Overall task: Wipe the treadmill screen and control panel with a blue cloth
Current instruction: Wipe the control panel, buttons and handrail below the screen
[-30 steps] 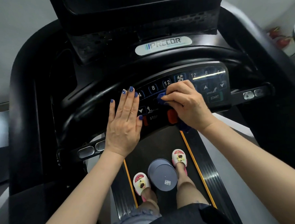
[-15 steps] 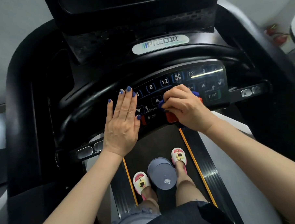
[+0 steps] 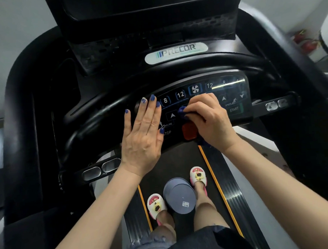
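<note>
Glossy black plastic curves under both my palms: the control panel (image 3: 205, 101) is a smooth, shiny arc with rounded key outlines printed in pale blue, showing 8, 12, a fan symbol, 12 and 8 along the top row, arrows below, and the words INCLINE, STOP and START. A strip of glare lies across its right end. My left hand (image 3: 143, 140) lies flat on the panel's left part, fingers straight and together, thumb alongside, dark blue polish on the nails. My right hand (image 3: 208, 122) is curled round the blue cloth (image 3: 183, 112), which is bunched into a soft wad; only a small deep-blue fold shows past my fingertips, pressed on the panel just right of the incline arrow, and another dark scrap peeks out under my wrist. Just below my knuckles sits the red stop button (image 3: 189, 130), squarish with rounded corners. Above the panel a thick, smooth black handlebar (image 3: 175, 67) sweeps across, then a pale oval PRECOR badge (image 3: 176, 52), a perforated black grille, and the dark screen (image 3: 146, 2) at the top edge. Far below, on the ribbed treadmill belt (image 3: 179, 161) with orange edge lines, my slippers (image 3: 156, 205) flank a round grey bucket (image 3: 179, 195).
</note>
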The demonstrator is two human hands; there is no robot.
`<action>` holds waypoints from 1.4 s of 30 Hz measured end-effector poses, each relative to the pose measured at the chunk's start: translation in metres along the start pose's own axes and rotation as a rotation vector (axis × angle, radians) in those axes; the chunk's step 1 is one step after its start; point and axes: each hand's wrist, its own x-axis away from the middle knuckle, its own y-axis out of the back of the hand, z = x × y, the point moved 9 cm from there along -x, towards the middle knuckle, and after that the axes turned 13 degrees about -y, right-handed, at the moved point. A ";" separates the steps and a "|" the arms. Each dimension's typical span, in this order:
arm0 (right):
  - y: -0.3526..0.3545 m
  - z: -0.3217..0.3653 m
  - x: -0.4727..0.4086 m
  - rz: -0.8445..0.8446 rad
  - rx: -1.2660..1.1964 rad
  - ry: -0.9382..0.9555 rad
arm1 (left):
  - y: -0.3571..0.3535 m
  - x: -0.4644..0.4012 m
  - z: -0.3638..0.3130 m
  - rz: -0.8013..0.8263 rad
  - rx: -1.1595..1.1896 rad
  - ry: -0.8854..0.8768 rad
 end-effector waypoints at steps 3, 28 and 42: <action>0.000 -0.003 0.002 -0.067 -0.008 -0.071 | -0.008 -0.002 0.002 0.019 -0.015 0.008; -0.010 0.015 -0.024 -0.177 -0.032 -0.101 | -0.012 0.002 0.002 -0.008 -0.034 0.015; -0.008 0.022 -0.045 -0.153 -0.007 -0.034 | -0.012 0.001 0.002 0.004 -0.029 0.021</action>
